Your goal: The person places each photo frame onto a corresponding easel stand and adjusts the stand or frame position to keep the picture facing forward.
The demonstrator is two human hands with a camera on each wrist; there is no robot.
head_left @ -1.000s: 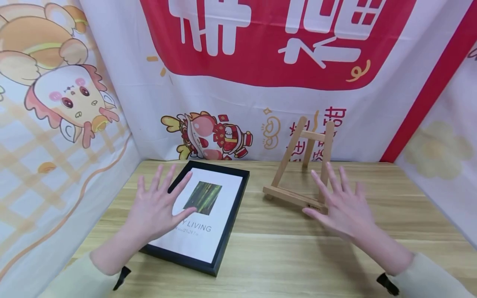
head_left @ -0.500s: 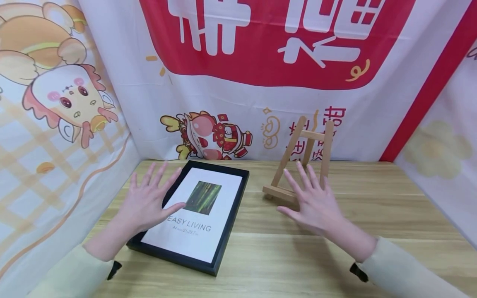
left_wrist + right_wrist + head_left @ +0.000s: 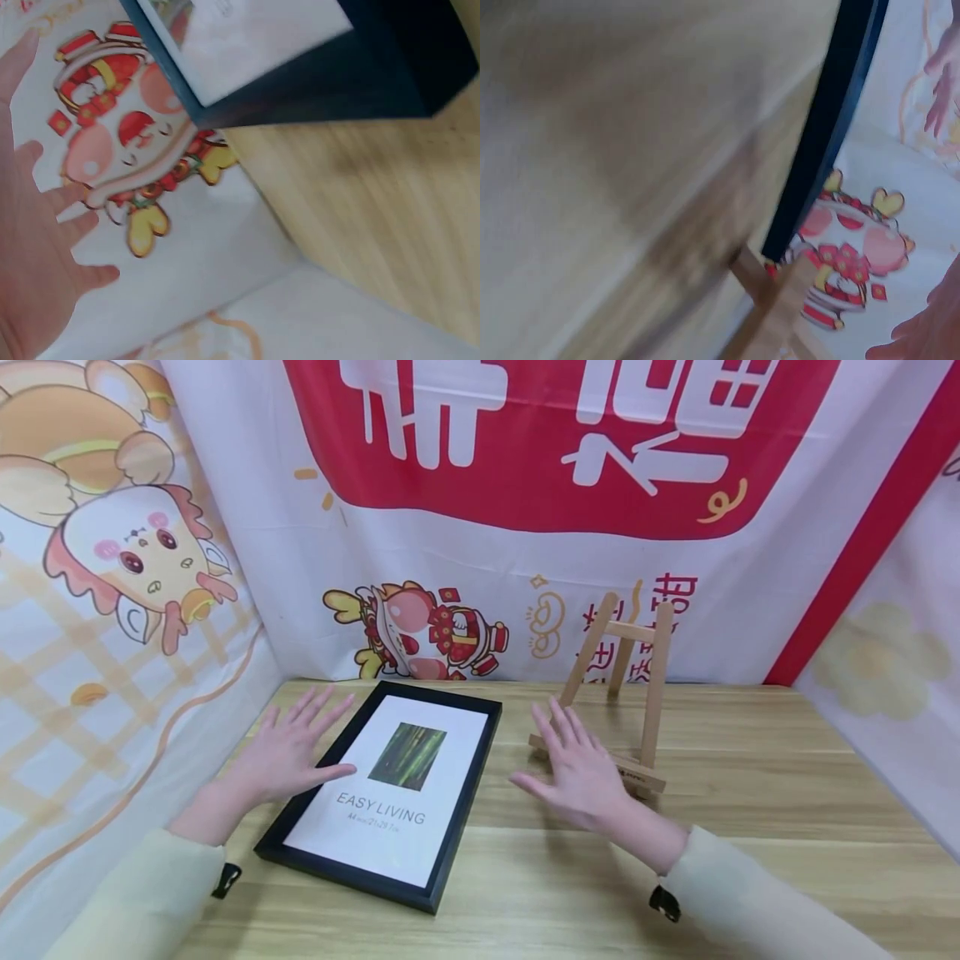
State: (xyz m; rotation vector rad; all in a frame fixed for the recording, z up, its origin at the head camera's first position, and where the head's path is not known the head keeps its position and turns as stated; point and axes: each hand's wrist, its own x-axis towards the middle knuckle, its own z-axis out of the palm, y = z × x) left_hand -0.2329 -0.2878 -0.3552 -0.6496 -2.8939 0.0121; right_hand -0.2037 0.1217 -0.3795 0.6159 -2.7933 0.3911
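Note:
A black picture frame with a white "EASY LIVING" sheet lies flat on the wooden table, left of the middle. My left hand, fingers spread, hovers over the frame's left edge and holds nothing. Right of the frame stands a small wooden easel. My right hand, fingers also spread, is in front of the easel and hides part of its lower ledge. In the left wrist view the frame's dark side shows apart from the left hand. The right wrist view catches the easel and the frame.
The wooden table reaches back to a white cloth with a large red print. Another printed cloth bounds the left side, and a pale cloth the right.
My right hand has moved left from the easel's right side toward the frame. The left hand has shifted slightly left, uncovering more of the sheet. Frame and easel have stayed put.

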